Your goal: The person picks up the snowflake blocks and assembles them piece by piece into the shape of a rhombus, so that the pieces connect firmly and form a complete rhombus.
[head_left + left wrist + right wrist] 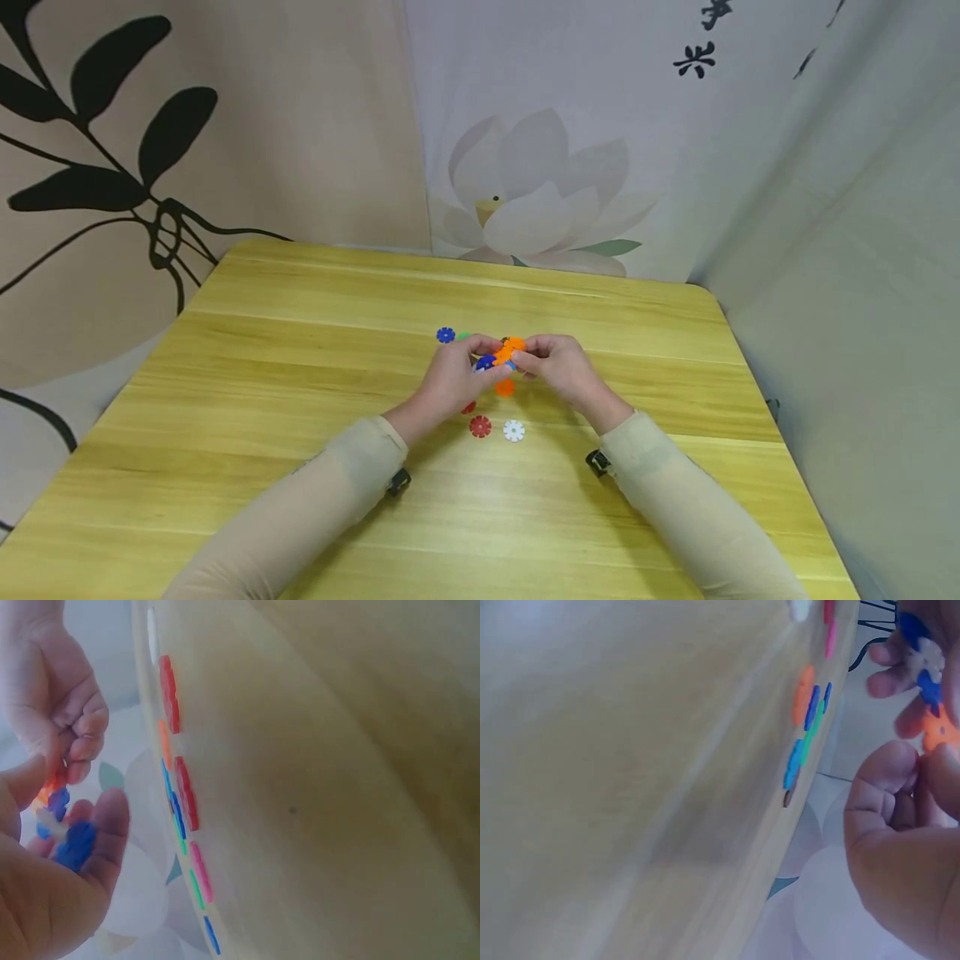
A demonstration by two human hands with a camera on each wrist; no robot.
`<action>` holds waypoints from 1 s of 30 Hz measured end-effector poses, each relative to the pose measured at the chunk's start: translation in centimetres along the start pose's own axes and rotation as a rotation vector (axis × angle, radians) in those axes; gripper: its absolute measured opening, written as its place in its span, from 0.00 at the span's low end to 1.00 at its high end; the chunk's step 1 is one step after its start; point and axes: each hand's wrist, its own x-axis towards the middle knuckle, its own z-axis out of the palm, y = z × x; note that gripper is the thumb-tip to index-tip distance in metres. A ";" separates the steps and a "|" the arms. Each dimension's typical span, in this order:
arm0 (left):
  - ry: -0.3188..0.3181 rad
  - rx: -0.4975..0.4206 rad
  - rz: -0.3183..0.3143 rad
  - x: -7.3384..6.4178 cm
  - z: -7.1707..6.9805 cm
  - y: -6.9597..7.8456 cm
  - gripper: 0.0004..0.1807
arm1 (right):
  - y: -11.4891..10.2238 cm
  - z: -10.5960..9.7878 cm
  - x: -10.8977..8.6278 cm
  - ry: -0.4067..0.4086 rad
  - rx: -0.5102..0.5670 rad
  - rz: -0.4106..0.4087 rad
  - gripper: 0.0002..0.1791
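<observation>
Just above the table's middle, both hands meet at a small chain of joined slotted plastic discs. My left hand (456,372) holds the chain's blue (913,631) and white (928,660) discs between thumb and fingers. At the chain's other end, my right hand (564,367) pinches an orange disc (941,733) with thumb and forefinger. Another blue disc (930,688) sits between the white and orange ones. The fingers partly cover the chain in every view.
Loose discs lie flat on the wooden table (300,375) under and around the hands: red (480,427), white (513,431), orange (505,387), blue (446,335), and a pink one (201,871). A printed curtain (315,125) hangs behind the table's far edge.
</observation>
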 end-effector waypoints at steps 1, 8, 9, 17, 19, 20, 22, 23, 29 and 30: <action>-0.001 -0.008 0.000 0.1 -0.1 -0.1 0.23 | -0.2 0.1 0.1 -0.009 -0.021 -0.004 0.11; -0.108 -0.306 -0.097 0.9 -1.0 -1.1 0.30 | -1.6 0.1 1.0 -0.104 -0.225 -0.071 0.17; -0.124 -0.371 -0.130 1.0 -1.2 -1.3 0.32 | -1.7 0.0 1.2 -0.110 -0.264 -0.082 0.18; -0.142 -0.743 -0.363 1.8 -2.6 -1.8 0.27 | -0.4 -0.3 3.1 -0.014 -0.637 -0.067 0.24; -0.146 -0.791 -0.397 1.8 -2.8 -1.8 0.25 | -0.1 0.0 3.5 -0.023 -0.660 -0.053 0.30; -0.149 -0.807 -0.408 1.9 -2.9 -1.8 0.25 | 0.0 0.1 3.7 -0.026 -0.672 -0.052 0.32; -0.156 -0.816 -0.416 1.9 -3.0 -1.9 0.25 | 0.2 0.4 4.1 -0.030 -0.695 -0.056 0.36; -0.158 -0.821 -0.420 1.9 -3.0 -2.0 0.26 | 0.2 0.6 4.3 -0.030 -0.707 -0.057 0.37; -0.160 -0.870 -0.415 2.0 -2.9 -2.2 0.23 | 0.5 0.8 4.5 -0.042 -0.730 -0.021 0.39; -0.157 -0.886 -0.414 2.0 -2.9 -2.3 0.23 | 0.6 0.7 4.5 -0.041 -0.721 -0.013 0.38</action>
